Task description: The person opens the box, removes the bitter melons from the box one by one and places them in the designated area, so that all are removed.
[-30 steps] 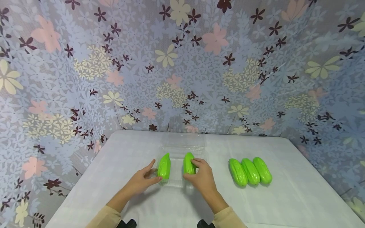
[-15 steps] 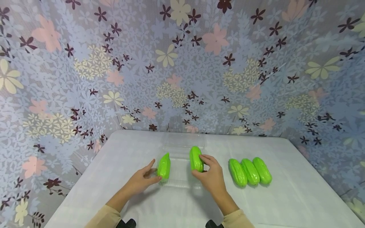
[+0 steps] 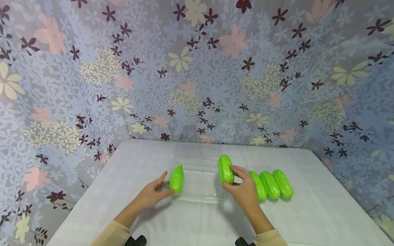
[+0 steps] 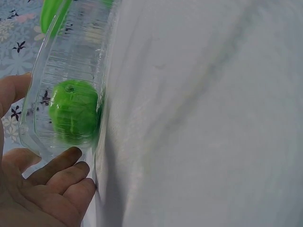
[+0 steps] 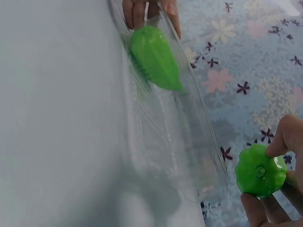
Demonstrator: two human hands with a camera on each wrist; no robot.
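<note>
A clear plastic container (image 3: 198, 200) lies on the white-covered table with one green toy cucumber (image 3: 176, 181), pointed at its far tip, inside its left end. My left hand (image 3: 152, 194) holds that end, thumb at the near corner and fingers along the left side. In the left wrist view the cucumber (image 4: 73, 113) shows through the ribbed wall. My right hand (image 3: 243, 188) grips a second glossy, ridged green cucumber (image 3: 226, 169) between thumb and fingers, raised beside the container's right edge. Its round end (image 5: 260, 171) faces the right wrist camera.
Three more green cucumbers lie side by side on the right, the rightmost cucumber (image 3: 283, 184) fully visible; my right hand partly covers the leftmost. A clear lid (image 3: 198, 149) spreads behind the container. Flowered wallpaper (image 3: 197, 85) rises behind the table (image 3: 314, 212).
My right hand has lifted the gripped cucumber out of the container's right part and carried it rightward, toward the other three. My left hand has stayed in place.
</note>
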